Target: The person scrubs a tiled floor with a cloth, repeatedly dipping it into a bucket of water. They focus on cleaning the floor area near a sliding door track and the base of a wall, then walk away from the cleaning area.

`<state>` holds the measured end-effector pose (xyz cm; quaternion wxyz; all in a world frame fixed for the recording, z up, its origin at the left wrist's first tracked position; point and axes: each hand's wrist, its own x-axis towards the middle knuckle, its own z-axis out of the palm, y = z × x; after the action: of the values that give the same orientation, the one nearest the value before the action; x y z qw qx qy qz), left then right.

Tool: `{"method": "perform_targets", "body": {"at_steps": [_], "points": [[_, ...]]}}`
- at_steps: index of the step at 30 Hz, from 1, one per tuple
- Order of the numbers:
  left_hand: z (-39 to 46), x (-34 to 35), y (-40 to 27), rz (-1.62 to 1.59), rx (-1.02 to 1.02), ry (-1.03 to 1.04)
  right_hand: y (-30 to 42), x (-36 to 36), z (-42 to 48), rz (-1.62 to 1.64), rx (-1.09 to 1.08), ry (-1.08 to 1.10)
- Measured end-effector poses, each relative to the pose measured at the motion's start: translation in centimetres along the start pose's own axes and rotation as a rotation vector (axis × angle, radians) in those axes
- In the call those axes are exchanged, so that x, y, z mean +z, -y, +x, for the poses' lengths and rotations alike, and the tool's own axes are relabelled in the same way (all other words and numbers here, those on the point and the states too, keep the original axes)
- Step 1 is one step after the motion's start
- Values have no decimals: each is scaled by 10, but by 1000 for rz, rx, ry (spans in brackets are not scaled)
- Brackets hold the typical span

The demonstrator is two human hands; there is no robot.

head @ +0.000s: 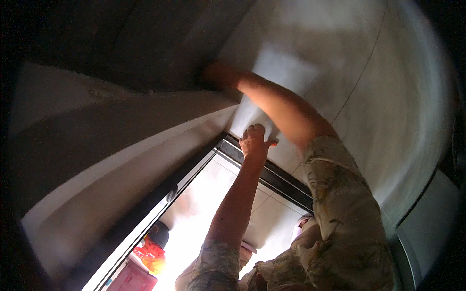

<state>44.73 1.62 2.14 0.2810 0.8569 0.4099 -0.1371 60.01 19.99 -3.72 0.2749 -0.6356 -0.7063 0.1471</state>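
Observation:
My left hand (pixel 256 141) reaches over the pale tiled floor (pixel 349 134), just past the dark metal door threshold (pixel 284 180). Its thumb points away from the bent fingers; no held object shows, though the fingertips are blurred. Farther up, my right forearm crosses the floor from the right to the edge of a dark area. My right hand (pixel 216 74) is dim and blurred there, so its fingers and anything in them cannot be made out. Both my arms come from patterned short sleeves.
A framed glass door edge (pixel 171 192) runs diagonally at left, beside a pale wall ledge (pixel 138 156). Beyond the threshold, on brightly lit tiles, are a red-orange plastic bag (pixel 150 254), a dark rounded object (pixel 159 234) and a pinkish-red box (pixel 133 278). My feet show near the bottom.

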Motion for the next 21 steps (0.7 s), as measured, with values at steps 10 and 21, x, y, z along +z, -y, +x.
{"method": "perform_targets", "body": {"at_steps": [10, 21], "points": [[-2, 8, 19, 82, -30, -67, 28, -82, -106, 288, -165, 370], [2, -1, -1, 71, -80, 72, -15, -67, -40, -233, 301, -123]]}}
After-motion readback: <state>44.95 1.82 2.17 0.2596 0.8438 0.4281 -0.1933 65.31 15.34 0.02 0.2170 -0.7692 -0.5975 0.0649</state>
